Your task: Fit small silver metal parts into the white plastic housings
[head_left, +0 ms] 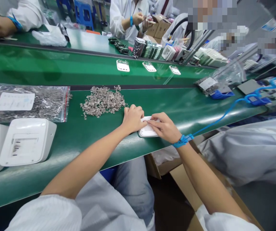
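loose heap of small silver metal clips on the green bench top | clear plastic bag of metal parts with a white label at left | two large white plastic housings near edge | three small white cases on the far belt

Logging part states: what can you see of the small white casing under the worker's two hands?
The small white casing is a flat, rounded-corner piece, plastic by the look, lying flat on the green bench near its front edge. Both hands largely cover it: the left hand rests on its left end, and the right hand presses fingertips onto its top. Only the middle and front rim show. A pile of small metal parts lies just behind it, apart.
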`<state>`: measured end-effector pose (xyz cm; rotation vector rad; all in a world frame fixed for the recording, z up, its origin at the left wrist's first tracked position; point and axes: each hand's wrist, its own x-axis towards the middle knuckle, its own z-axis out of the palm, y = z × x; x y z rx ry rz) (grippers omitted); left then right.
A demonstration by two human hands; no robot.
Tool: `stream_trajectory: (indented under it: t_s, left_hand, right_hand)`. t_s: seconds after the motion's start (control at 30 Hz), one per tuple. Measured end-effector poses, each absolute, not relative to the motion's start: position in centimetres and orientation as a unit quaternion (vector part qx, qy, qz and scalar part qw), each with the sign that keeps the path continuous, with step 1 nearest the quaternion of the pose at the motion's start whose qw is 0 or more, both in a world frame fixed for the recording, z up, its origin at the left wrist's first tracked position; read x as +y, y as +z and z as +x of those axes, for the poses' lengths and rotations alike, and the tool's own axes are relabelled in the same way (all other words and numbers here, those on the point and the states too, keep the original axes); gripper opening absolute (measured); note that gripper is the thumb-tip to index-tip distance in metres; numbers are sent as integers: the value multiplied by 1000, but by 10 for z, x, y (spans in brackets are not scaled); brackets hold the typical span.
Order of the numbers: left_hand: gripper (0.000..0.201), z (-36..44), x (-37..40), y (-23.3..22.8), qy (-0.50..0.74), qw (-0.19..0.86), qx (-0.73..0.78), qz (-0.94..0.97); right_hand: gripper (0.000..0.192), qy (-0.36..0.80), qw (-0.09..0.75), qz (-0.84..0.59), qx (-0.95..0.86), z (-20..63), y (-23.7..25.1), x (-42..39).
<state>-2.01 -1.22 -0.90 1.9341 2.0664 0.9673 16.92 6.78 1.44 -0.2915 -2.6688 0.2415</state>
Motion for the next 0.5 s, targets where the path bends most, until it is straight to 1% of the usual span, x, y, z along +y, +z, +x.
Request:
stream_trajectory:
  t_s: [0.23,0.33,0.4,0.5]
  left_hand:
    - [18,-13,-15,-7,284,16,684,671]
    - [19,-13,-14,-4,276,24,690,668]
    - [18,-16,-23,2,253,38,696,671]
    - [17,-27,-63,14,188,27,716,672]
  right_hand:
    - [19,82,258,-118,-956,170,7,65]
    - [18,129,272,-123,-945,172,11,66]
    - [17,208,323,-149,-911,173,17,68]
    - [15,314,432,-200,-822,166,23,72]
